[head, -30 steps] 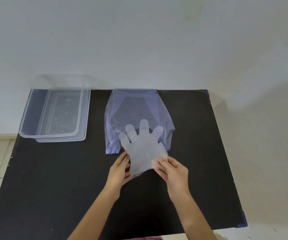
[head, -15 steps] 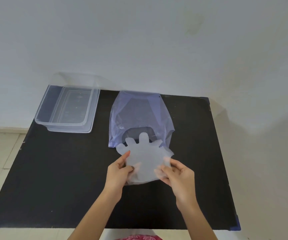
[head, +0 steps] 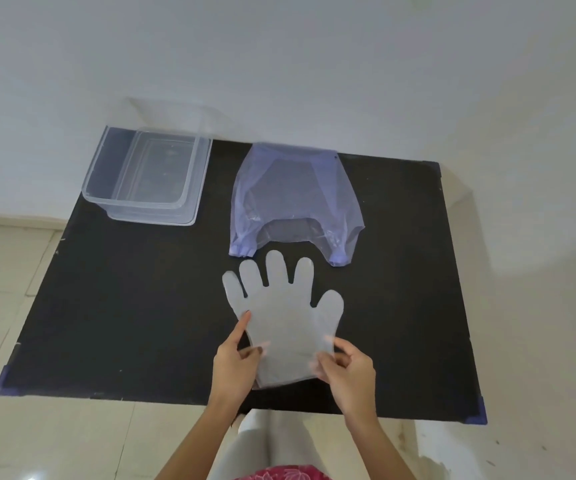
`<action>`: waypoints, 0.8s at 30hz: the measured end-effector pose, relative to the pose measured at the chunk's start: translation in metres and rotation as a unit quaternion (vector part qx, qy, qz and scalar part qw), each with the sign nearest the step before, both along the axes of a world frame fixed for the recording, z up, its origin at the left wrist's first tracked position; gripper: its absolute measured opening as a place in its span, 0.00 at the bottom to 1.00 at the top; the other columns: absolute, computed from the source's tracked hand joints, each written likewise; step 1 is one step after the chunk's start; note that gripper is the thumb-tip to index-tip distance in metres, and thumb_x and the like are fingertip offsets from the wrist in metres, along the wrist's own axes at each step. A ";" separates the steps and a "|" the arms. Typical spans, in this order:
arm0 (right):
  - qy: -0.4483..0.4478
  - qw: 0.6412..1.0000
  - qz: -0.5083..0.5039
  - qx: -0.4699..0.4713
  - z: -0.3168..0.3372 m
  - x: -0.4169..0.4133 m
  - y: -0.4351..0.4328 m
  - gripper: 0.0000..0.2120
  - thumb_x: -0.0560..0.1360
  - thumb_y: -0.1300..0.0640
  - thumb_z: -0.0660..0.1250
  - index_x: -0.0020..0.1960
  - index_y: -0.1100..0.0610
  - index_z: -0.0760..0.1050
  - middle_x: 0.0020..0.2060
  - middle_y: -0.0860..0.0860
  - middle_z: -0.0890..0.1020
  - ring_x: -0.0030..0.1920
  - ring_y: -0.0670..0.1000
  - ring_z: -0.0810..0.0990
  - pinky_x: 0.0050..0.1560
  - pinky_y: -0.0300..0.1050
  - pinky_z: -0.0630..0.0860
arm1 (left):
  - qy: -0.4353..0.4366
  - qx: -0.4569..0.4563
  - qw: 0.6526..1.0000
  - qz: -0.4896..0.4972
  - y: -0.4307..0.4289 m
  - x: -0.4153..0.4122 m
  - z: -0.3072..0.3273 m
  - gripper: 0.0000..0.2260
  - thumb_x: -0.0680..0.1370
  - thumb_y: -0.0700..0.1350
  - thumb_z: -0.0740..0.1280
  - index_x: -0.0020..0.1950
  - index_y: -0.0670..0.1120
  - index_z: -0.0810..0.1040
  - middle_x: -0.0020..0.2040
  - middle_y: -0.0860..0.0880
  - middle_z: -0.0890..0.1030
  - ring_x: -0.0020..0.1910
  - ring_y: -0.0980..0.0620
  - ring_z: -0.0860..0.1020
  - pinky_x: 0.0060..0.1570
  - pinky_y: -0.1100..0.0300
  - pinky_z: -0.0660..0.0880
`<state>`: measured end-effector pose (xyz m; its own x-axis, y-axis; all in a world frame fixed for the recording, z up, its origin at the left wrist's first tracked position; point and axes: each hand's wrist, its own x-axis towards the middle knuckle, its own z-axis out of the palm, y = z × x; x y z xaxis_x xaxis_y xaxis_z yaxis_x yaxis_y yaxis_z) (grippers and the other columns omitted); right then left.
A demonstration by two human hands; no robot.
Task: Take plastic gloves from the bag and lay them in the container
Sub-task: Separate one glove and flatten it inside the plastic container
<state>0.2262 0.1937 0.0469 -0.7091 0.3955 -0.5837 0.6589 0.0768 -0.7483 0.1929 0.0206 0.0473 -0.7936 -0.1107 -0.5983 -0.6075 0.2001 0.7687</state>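
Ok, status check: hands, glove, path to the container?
Left hand and right hand both pinching the glove cuff. Glove clear of the bag. Container far left, looks empty, nothing between.

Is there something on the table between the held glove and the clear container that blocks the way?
Nothing visible does. Both hands, left hand and right hand, hold the glove. Only bare black table lies toward the container; the bag sits to its right.
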 end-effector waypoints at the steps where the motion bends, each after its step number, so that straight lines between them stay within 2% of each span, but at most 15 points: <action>1: -0.007 1.000 0.002 0.010 -0.004 0.001 -0.002 0.17 0.74 0.63 0.70 0.63 0.58 0.77 0.40 0.49 0.87 0.40 0.48 0.86 0.46 0.45 0.84 | -0.004 -0.010 1.000 -0.003 -0.001 0.001 -0.005 0.27 0.78 0.36 0.64 0.74 0.54 0.64 0.50 0.65 0.75 0.44 0.57 0.80 0.32 0.74 0.75; 4: -0.020 0.998 0.022 0.053 -0.013 0.004 -0.005 0.17 0.74 0.62 0.69 0.63 0.57 0.77 0.39 0.44 0.85 0.41 0.46 0.85 0.49 0.45 0.83 | -0.011 -0.041 0.999 -0.022 -0.006 0.003 -0.019 0.28 0.78 0.36 0.65 0.75 0.54 0.63 0.45 0.57 0.79 0.44 0.50 0.82 0.31 0.76 0.73; 5: -0.023 0.997 0.026 0.065 -0.014 0.005 -0.006 0.16 0.74 0.62 0.69 0.62 0.57 0.78 0.38 0.42 0.84 0.40 0.45 0.84 0.48 0.44 0.83 | -0.009 -0.048 0.998 -0.026 -0.008 0.005 -0.022 0.28 0.78 0.36 0.65 0.75 0.53 0.63 0.44 0.55 0.80 0.44 0.52 0.82 0.33 0.77 0.72; 7: -0.029 0.996 0.025 0.076 -0.015 0.006 -0.007 0.15 0.74 0.61 0.69 0.61 0.56 0.79 0.38 0.42 0.83 0.40 0.45 0.84 0.45 0.41 0.82 | 0.007 -0.056 0.998 -0.033 -0.010 0.007 -0.023 0.27 0.78 0.36 0.64 0.74 0.52 0.64 0.53 0.53 0.81 0.48 0.57 0.80 0.44 0.76 0.72; 8: -0.031 0.996 0.025 0.082 -0.014 0.007 -0.007 0.14 0.75 0.59 0.69 0.60 0.56 0.79 0.40 0.44 0.83 0.41 0.46 0.84 0.44 0.42 0.82 | 0.019 -0.063 0.997 -0.034 -0.012 0.009 -0.024 0.26 0.78 0.36 0.64 0.74 0.51 0.65 0.60 0.52 0.79 0.53 0.57 0.79 0.51 0.72 0.73; 10: -0.035 0.991 0.039 0.124 -0.013 0.008 -0.007 0.11 0.75 0.55 0.69 0.57 0.54 0.81 0.44 0.46 0.83 0.45 0.47 0.83 0.44 0.42 0.81 | 0.052 -0.109 0.991 -0.049 -0.014 0.012 -0.027 0.24 0.78 0.36 0.64 0.73 0.49 0.67 0.71 0.50 0.70 0.65 0.52 0.74 0.65 0.58 0.72; 12: -0.036 0.978 0.058 0.197 -0.015 0.012 -0.004 0.11 0.75 0.53 0.68 0.57 0.53 0.81 0.49 0.47 0.82 0.49 0.47 0.81 0.47 0.40 0.77 | 0.087 -0.180 0.976 -0.088 -0.016 0.018 -0.029 0.22 0.78 0.38 0.64 0.72 0.49 0.68 0.76 0.50 0.63 0.73 0.48 0.65 0.71 0.51 0.65; 14: -0.029 0.967 0.071 0.245 -0.018 0.015 -0.001 0.12 0.76 0.54 0.67 0.58 0.52 0.80 0.53 0.48 0.80 0.51 0.48 0.79 0.49 0.39 0.75 | 0.145 -0.216 0.955 -0.144 -0.018 0.024 -0.031 0.21 0.78 0.39 0.65 0.70 0.50 0.70 0.77 0.51 0.60 0.75 0.51 0.61 0.72 0.54 0.61; 16: -0.030 0.970 0.064 0.231 -0.020 0.013 0.002 0.12 0.76 0.56 0.67 0.59 0.54 0.80 0.53 0.50 0.80 0.50 0.48 0.79 0.48 0.37 0.74 | 0.194 -0.215 0.927 -0.236 -0.017 0.031 -0.036 0.21 0.78 0.40 0.65 0.70 0.51 0.70 0.78 0.54 0.58 0.76 0.54 0.57 0.70 0.59 0.61; 18: -0.035 0.979 0.050 0.197 -0.021 0.010 0.003 0.12 0.76 0.57 0.67 0.59 0.55 0.80 0.52 0.51 0.81 0.48 0.48 0.79 0.45 0.32 0.71 | 0.225 -0.228 0.884 -0.340 -0.013 0.036 -0.044 0.23 0.78 0.41 0.65 0.72 0.52 0.68 0.78 0.56 0.53 0.77 0.56 0.50 0.70 0.60 0.59; 20: -0.037 0.985 0.022 0.169 -0.021 0.005 0.002 0.12 0.76 0.58 0.67 0.58 0.56 0.81 0.51 0.52 0.82 0.47 0.48 0.80 0.42 0.31 0.69 | 0.227 -0.241 0.852 -0.407 -0.009 0.036 -0.049 0.24 0.79 0.43 0.64 0.75 0.54 0.63 0.78 0.58 0.49 0.77 0.56 0.45 0.72 0.59 0.53; 22: -0.037 0.989 -0.009 0.142 -0.022 0.001 0.000 0.12 0.75 0.59 0.68 0.58 0.56 0.81 0.49 0.51 0.84 0.47 0.48 0.80 0.44 0.33 0.71 | 0.206 -0.247 0.844 -0.429 -0.004 0.035 -0.053 0.25 0.80 0.45 0.62 0.76 0.55 0.59 0.78 0.58 0.49 0.77 0.56 0.43 0.74 0.59 0.49; 24: -0.038 0.990 -0.019 0.132 -0.023 -0.003 -0.003 0.11 0.75 0.59 0.68 0.56 0.56 0.81 0.48 0.51 0.84 0.46 0.47 0.80 0.46 0.34 0.72 | 0.183 -0.260 0.842 -0.436 -0.003 0.033 -0.056 0.26 0.81 0.47 0.60 0.77 0.56 0.56 0.79 0.58 0.50 0.77 0.56 0.43 0.76 0.57 0.50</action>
